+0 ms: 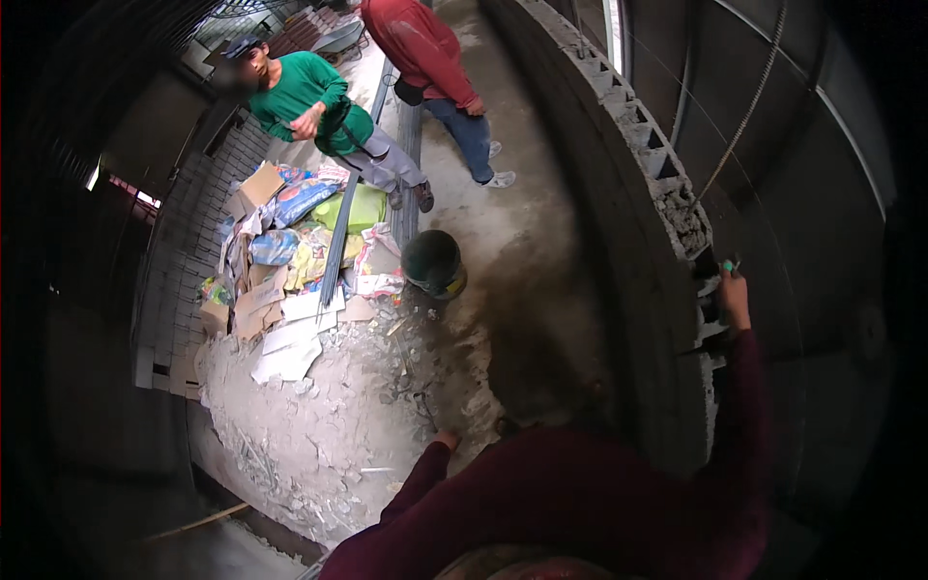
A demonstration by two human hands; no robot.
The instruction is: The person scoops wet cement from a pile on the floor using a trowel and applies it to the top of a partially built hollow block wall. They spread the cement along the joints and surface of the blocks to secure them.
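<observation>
Trowel (713, 343) is my best reading of the dark flat blade lying at the top of the block wall (638, 145), just below the right hand (735, 290); it is too dark to be sure. The hand is raised at the wall's upper course, closed around a small green and white object (730, 264), perhaps a handle or a line pin. A thin string (749, 106) runs up and away from near the fist. A steel blade like this would likely be stiff, fairly light and gritty with mortar, best taken by its handle rather than its edge.

The left hand (447, 440) hangs low over the rubble (329, 425); I cannot tell whether it grips anything.

Further out, a dark bucket (432, 261) stands on the concrete floor beside a heap of bags and cardboard (290, 251). Two people stand beyond, one in a green top (304, 92), one in red (420, 43).
</observation>
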